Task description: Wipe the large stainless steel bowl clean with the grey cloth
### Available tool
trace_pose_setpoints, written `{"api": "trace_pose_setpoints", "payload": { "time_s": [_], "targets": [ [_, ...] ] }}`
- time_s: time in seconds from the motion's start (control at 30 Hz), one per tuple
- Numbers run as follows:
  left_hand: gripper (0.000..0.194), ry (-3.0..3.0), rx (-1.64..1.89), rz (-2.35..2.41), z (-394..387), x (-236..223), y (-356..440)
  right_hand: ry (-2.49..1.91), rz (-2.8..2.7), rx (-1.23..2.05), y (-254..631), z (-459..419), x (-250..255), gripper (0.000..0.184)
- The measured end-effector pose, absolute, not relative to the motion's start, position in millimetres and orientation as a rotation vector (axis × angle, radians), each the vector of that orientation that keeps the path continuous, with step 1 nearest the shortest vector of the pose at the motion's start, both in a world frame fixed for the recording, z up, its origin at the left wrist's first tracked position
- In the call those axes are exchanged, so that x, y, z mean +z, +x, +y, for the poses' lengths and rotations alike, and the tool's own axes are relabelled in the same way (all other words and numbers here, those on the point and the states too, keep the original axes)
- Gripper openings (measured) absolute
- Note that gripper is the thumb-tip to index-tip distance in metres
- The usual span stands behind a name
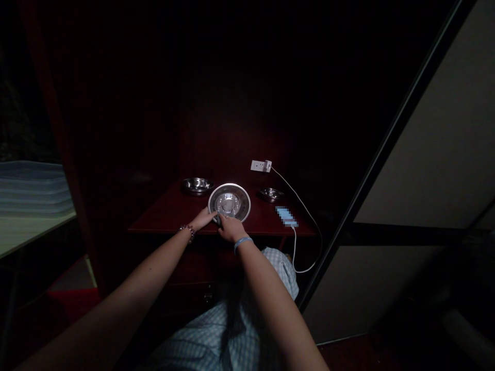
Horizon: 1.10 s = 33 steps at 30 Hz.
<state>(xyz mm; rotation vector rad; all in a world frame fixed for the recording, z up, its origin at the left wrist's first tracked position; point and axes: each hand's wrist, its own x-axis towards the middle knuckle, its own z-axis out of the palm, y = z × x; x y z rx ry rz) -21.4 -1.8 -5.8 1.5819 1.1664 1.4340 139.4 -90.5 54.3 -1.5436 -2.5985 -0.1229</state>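
Observation:
A shiny metal bowl [242, 198] is tilted towards me above the front of a dark red shelf [154, 219]. My left hand [203, 218] grips its lower left rim. At the lower rim, the fingers of my right hand [231, 228] are curled closed. A small greyish piece shows beside those fingers, too dark to name. Behind the bowl on the left stands a wide metal dish [198, 186]. A smaller metal dish [271, 194] lies to the right. The lower part of the held bowl is partly hidden by my right hand.
A phone [286, 216] lies on the shelf's right side, its white cable [299, 198] running to a plug in the wall socket [257, 165]. Stacked clear plastic trays [33, 188] stand on a pale table at the left. A sliding door [429, 154] rises at the right.

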Motion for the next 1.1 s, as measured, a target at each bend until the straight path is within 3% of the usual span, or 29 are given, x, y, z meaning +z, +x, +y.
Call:
{"api": "trace_pose_setpoints", "payload": {
  "time_s": [1.1],
  "targets": [
    [0.039, 1.561, 1.486, 1.183, -3.6, -5.3, -20.3, -1.546, -2.573, -0.132, 134.9, -94.7, 54.1, 0.052]
  ]
}}
